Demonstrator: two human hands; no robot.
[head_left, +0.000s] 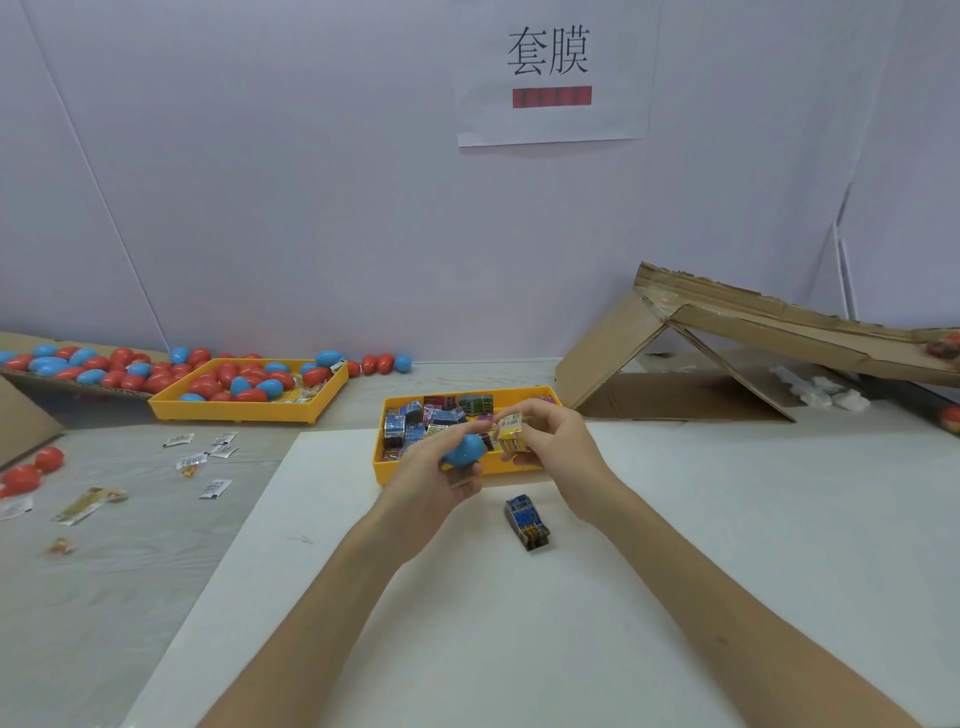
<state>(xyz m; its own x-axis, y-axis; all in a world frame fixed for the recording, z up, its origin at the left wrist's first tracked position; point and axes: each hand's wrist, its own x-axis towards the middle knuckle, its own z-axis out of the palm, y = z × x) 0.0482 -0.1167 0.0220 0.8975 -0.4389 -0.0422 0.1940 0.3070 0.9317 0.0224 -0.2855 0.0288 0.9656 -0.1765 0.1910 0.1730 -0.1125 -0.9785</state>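
White sheet: a white sheet (467, 623) covered the near tabletop (130, 545) under both forearms, probably as a clean work surface.
Loose sleeve: a dark blue sleeve (526, 521) lay flat on the sheet just in front of the near tray, apart from both hands, likely kept within easy reach.
Left hand: the left hand (434, 478) gripped the blue egg (464, 451), fingers curled round it, above the near tray's front wall.
Blue egg: it was smooth, plain and glossy, its rounded top showing and its underside hidden by fingers.
Right hand: the right hand (550, 441) pinched a yellow sleeve (511, 434), printed and shiny, just beside the egg, seemingly lined up to slip over it; whether the two touched could not be told.
Near tray: a yellow tray (395, 470) held many printed sleeves (441, 415) in mixed colours, close for quick picking.
Packets: small packets (218, 447) were scattered to the left.
Far tray: a second tray (171, 402) held red and blue eggs (244, 382), with more spilling along the wall.
Cardboard ramp: a cardboard ramp (753, 322) sloped at the right, perhaps for finished pieces.
Sign: a paper sign (550, 67) hung on the wall.
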